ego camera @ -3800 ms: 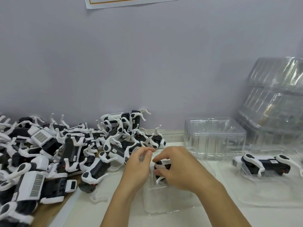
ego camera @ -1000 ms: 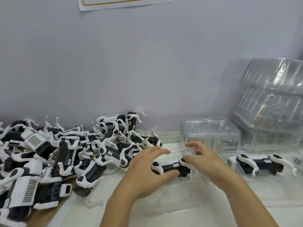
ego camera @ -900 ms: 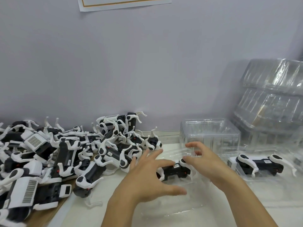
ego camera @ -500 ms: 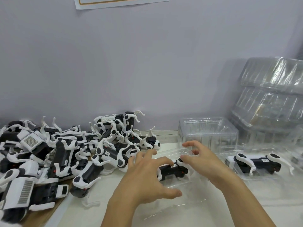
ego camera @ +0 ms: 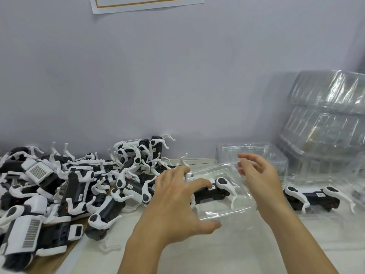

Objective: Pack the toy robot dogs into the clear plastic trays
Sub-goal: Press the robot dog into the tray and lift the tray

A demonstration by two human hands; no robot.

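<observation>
While spread wide above the pale surface [ego camera: 227, 252], left hand [ego camera: 177, 202] with fingers fanned and straight, grip released, fingertips over the near end of a black-and-white toy robot dog [ego camera: 217, 189]; actual contact with the toy hard to tell. Right hand [ego camera: 260, 178] raised just beside the far right edge of the same toy's clear plastic tray [ego camera: 223, 208], fingers loosely curved and apart, grip released, holding nothing.

Lying on its side in that shallow clear tray, between the two hands: the toy, black body lengthwise left to right, white legs toward the near side, a small label on the body. Tray resting flat on the surface, its near rim just past the left thumb.

To the right, well apart from the hands: a second black-and-white toy robot dog [ego camera: 314, 198], also on its side, inside another clear plastic tray [ego camera: 324, 214]. Behind the right hand, against the wall: an upright nest of empty clear plastic trays [ego camera: 254, 155]. Further right, leaning at the frame edge: a tall wrapped stack of clear plastic packaging [ego camera: 325, 123].

On the left, spilling across the wooden edge of the surface: a tangled heap of black-and-white toy robot dogs [ego camera: 69, 184], legs pointing every way, some with barcode panels facing up. High on the lilac wall [ego camera: 158, 76]: the lower edge of a white sheet with an orange border [ego camera: 146, 3].
</observation>
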